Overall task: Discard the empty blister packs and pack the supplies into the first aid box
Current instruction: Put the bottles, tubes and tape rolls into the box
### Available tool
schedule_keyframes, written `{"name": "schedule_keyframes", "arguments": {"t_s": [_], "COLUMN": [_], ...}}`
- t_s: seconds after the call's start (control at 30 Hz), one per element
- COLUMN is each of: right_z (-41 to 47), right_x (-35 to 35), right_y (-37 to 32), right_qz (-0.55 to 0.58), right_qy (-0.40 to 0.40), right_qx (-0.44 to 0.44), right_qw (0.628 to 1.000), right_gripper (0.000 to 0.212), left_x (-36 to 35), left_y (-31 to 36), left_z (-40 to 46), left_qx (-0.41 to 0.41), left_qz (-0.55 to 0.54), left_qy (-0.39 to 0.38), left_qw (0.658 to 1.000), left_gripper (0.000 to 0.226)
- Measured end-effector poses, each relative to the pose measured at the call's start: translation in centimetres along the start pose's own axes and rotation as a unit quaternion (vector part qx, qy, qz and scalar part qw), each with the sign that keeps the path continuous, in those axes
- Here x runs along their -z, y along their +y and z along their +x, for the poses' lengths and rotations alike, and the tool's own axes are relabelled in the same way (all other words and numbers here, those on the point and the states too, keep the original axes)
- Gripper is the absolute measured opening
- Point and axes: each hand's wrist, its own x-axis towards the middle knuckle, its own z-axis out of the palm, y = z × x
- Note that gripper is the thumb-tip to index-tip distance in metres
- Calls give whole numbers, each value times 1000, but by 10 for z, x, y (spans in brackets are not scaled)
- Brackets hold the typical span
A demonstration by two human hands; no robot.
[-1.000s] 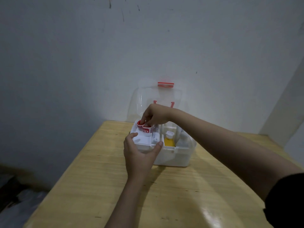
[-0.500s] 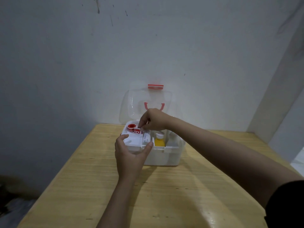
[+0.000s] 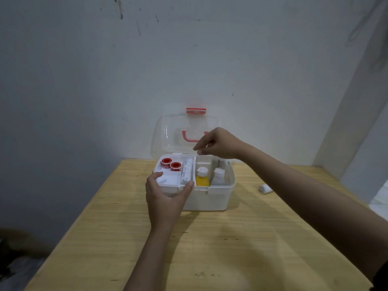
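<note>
Left hand (image 3: 165, 198) around box (image 3: 210, 198) tray corner.

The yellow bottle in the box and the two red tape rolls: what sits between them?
In the head view, a white wrapped roll lies lengthwise between the tape rolls and the yellow bottle, with a divider wall beside it.

Left hand (image 3: 165, 196) reaching forward on a nearly straight forearm, thumb and fingers spread and gripping with tips hooked, right hand (image 3: 218, 143) raised higher and farther out, palm down, fingers loosely curled and holding nothing, forearm stretching in from the right.
</note>
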Motion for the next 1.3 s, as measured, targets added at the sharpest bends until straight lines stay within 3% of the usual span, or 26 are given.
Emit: {"name": "schedule_keyframes", "arguments": {"t_s": [0.23,0.43,0.53,0.7,0.87,1.07,1.3], "right_z": [-84,-137,-146,-143,-134,-108,-42], "right_x": [27,22,9,-8,5,28,-9], "right_y": [73,138,160,169,149,59,-30], "right_qz": [49,-68,-97,-95,-98,-9,6], "right_qy": [76,51,42,86,131,200,70], "right_qx": [-104,-205,-218,-222,-163,-45,43], "right_qw": [990,975,970,967,973,979,997], "right_gripper": [14,28,35,24,23,20,27], "left_x": [-1,-3,-3,-3,-3,-7,1], "left_y": [1,0,-1,-1,-3,2,11], "left_z": [0,-1,-2,-1,-1,-4,-6], "left_qx": [-2,8,6,12,9,27,10], "left_qz": [2,6,11,13,12,-17,-56], "left_qy": [9,7,9,-2,1,-4,-19], "left_qw": [1000,1000,1000,1000,1000,999,998], "left_gripper": [79,79,79,81,79,86,94]}}
